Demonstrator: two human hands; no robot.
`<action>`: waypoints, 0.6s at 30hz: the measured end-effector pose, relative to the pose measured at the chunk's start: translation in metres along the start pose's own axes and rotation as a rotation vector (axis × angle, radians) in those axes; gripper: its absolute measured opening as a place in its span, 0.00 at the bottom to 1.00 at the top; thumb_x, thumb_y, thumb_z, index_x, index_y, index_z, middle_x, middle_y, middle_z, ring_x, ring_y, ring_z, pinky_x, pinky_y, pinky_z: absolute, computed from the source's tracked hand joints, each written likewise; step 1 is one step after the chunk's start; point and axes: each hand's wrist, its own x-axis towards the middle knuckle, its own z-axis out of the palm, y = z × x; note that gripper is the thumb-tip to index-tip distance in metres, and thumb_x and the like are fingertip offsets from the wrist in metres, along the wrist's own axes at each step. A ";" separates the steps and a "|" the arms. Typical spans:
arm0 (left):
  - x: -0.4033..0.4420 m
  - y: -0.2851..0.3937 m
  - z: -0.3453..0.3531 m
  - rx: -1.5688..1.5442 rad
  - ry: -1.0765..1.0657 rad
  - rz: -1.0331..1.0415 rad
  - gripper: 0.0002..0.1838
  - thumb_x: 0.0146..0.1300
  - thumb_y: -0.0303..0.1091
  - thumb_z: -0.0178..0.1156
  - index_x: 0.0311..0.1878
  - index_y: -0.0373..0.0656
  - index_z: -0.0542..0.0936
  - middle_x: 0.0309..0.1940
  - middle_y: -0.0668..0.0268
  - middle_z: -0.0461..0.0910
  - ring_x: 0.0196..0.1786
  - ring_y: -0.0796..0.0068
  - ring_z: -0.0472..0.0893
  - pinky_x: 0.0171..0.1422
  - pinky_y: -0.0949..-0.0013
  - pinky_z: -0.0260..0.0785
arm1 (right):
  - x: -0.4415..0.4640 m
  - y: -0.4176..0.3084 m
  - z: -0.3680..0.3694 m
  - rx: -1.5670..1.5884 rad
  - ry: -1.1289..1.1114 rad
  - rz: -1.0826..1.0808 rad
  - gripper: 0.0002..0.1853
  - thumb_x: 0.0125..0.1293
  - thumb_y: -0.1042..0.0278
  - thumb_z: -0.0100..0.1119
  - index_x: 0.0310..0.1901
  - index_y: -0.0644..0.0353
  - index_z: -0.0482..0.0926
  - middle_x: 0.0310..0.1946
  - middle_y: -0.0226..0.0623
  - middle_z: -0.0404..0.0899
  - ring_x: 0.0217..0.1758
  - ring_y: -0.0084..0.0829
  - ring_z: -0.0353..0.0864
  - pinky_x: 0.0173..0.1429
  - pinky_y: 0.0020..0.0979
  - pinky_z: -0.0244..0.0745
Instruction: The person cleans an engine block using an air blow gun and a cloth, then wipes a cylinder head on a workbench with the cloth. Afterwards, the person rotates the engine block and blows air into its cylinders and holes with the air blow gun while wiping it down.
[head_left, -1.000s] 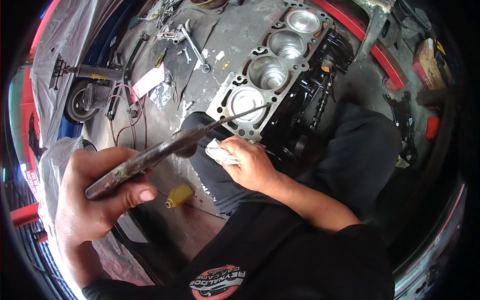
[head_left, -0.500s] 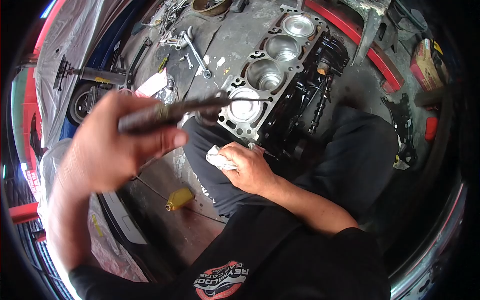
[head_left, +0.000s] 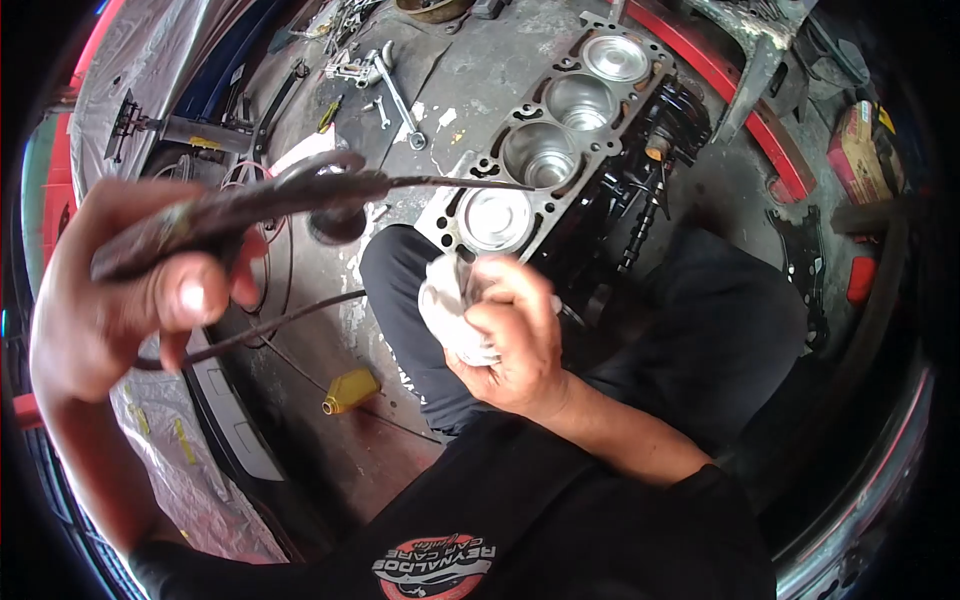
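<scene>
My left hand (head_left: 150, 270) is closed on a dark, worn air blow gun (head_left: 260, 205), whose thin nozzle points right over the engine block. A hose hangs below its handle. My right hand (head_left: 515, 335) is closed on a crumpled white rag (head_left: 450, 310), held above my knee near the block's front end. The engine block (head_left: 592, 150) stands on the floor with its flat metal top up. Shiny piston tops show in its cylinders, two higher and two deeper. The nozzle tip appears over the block's deck; whether it touches cannot be told.
Wrenches (head_left: 400, 100) lie on the concrete floor at the upper left. A yellow bottle (head_left: 350, 391) lies by my leg. Beyond the block is a red metal beam (head_left: 765, 130). A red and yellow box (head_left: 862, 155) sits at the right, above a dark gasket (head_left: 803, 270).
My left hand has moved left and nearer the camera with the blow gun, bringing the hose into view. My right hand has lifted with the rag from beside the block's end.
</scene>
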 end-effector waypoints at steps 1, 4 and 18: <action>-0.006 0.002 -0.003 -0.043 -0.038 -0.076 0.42 0.43 0.66 0.76 0.41 0.30 0.83 0.26 0.59 0.84 0.19 0.80 0.77 0.18 0.79 0.64 | 0.013 -0.002 0.004 -0.022 0.094 -0.019 0.29 0.51 0.77 0.72 0.56 0.63 0.72 0.62 0.52 0.70 0.43 0.38 0.82 0.47 0.35 0.79; -0.011 0.011 0.000 -0.062 -0.173 -0.207 0.39 0.42 0.60 0.80 0.41 0.29 0.84 0.27 0.62 0.84 0.24 0.79 0.79 0.24 0.78 0.65 | 0.060 -0.003 0.018 -0.016 0.207 0.035 0.34 0.57 0.80 0.68 0.65 0.67 0.65 0.64 0.53 0.69 0.45 0.40 0.83 0.49 0.33 0.79; -0.002 0.017 0.030 0.074 -0.103 -0.137 0.30 0.42 0.54 0.80 0.37 0.36 0.86 0.20 0.68 0.79 0.25 0.78 0.76 0.32 0.72 0.66 | 0.056 0.030 0.022 0.033 0.122 0.104 0.21 0.58 0.80 0.60 0.55 0.60 0.73 0.44 0.44 0.78 0.42 0.48 0.83 0.42 0.43 0.79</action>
